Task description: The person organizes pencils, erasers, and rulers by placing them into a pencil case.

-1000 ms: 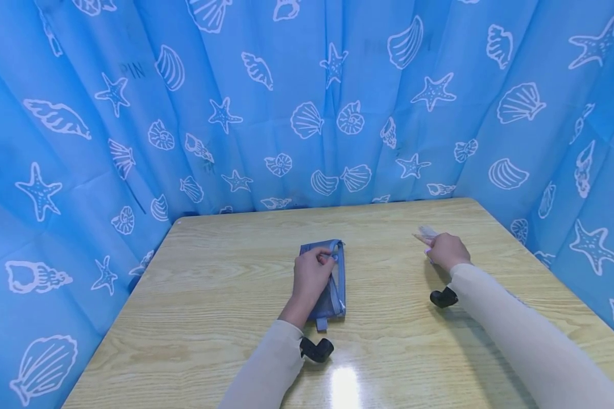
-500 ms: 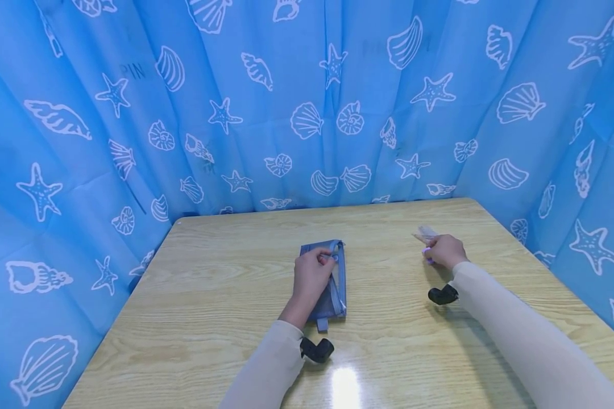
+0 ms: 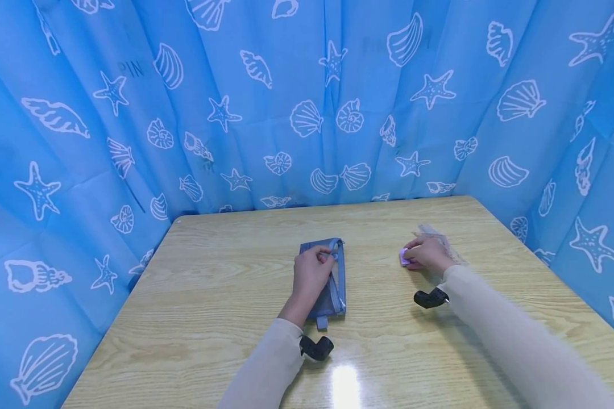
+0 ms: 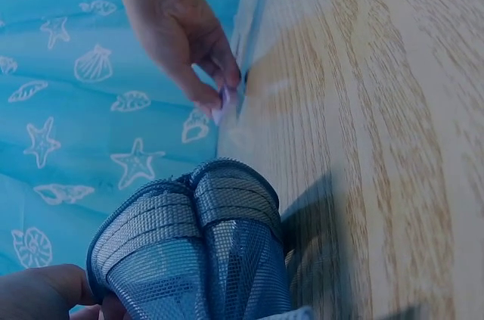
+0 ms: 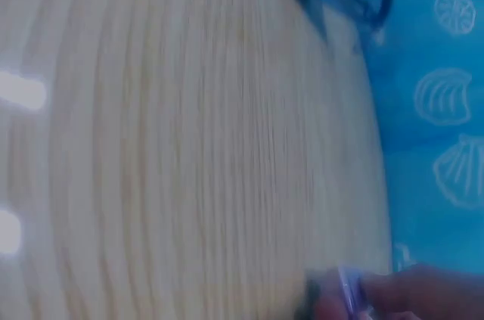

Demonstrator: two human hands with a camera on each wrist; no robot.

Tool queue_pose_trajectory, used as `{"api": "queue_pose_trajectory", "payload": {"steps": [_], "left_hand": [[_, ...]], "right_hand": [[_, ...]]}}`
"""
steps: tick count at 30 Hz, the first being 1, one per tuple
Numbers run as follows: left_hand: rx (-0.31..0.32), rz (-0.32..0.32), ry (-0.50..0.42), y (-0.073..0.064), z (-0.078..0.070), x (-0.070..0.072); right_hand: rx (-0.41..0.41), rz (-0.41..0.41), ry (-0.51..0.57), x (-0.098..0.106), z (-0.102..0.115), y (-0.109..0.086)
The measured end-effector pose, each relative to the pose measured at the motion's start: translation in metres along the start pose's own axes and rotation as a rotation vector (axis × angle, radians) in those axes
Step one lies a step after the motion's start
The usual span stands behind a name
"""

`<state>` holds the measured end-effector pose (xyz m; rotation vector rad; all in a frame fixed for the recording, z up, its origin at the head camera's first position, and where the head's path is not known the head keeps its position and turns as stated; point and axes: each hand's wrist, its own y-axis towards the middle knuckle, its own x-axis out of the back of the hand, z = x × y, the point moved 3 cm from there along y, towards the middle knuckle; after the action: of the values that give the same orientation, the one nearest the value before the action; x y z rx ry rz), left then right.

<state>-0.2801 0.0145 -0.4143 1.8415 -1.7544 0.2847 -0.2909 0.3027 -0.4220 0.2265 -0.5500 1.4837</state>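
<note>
the left hand [image 3: 311, 274] pinches the edge of a blue-grey pouch [image 3: 321, 305], a rectangle of fine see-through mesh bordered by ribbed woven bands, a short flat fabric tab [image 3: 322, 323] at its near end; it lies mid-table. well apart, the right hand [image 3: 426, 253] pinches a small, blocky purple piece [image 3: 403, 257] between thumb and fingers. just beyond that hand and partly hidden by it is a thin, clear plastic strip [image 3: 428, 229]. the table [image 3: 210, 284] has pale, streaky wood grain; behind hangs a softly pleated blue curtain [image 3: 273, 113] printed with white shells.
</note>
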Motion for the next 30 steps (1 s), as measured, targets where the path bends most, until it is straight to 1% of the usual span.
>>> {"api": "queue_pose_trajectory", "payload": {"steps": [3,7,10,14,16,19,25,30], "left_hand": [[0.003,0.003,0.002,0.000,0.000,0.000],[0.005,-0.001,0.008,0.000,0.000,-0.001],[0.006,-0.003,0.004,0.000,0.000,0.000],[0.005,-0.006,-0.004,0.000,0.000,-0.001],[0.005,-0.012,-0.001,0.000,0.000,-0.001],[0.005,-0.018,0.005,0.001,0.000,-0.001],[0.006,-0.020,0.003,0.001,0.000,-0.002],[0.005,-0.020,-0.022,0.001,0.000,0.000]], "right_hand": [[-0.031,0.059,0.058,-0.015,0.006,-0.006],[-0.065,0.124,0.164,-0.035,0.015,-0.014],[-0.051,0.171,0.230,-0.050,0.022,-0.021],[-0.041,0.221,0.236,-0.070,0.028,-0.030],[-0.044,0.231,0.214,-0.079,0.030,-0.033],[-0.032,0.252,0.216,-0.091,0.033,-0.039],[-0.009,0.272,0.215,-0.107,0.037,-0.047],[0.008,0.306,0.209,-0.118,0.041,-0.051]]}}
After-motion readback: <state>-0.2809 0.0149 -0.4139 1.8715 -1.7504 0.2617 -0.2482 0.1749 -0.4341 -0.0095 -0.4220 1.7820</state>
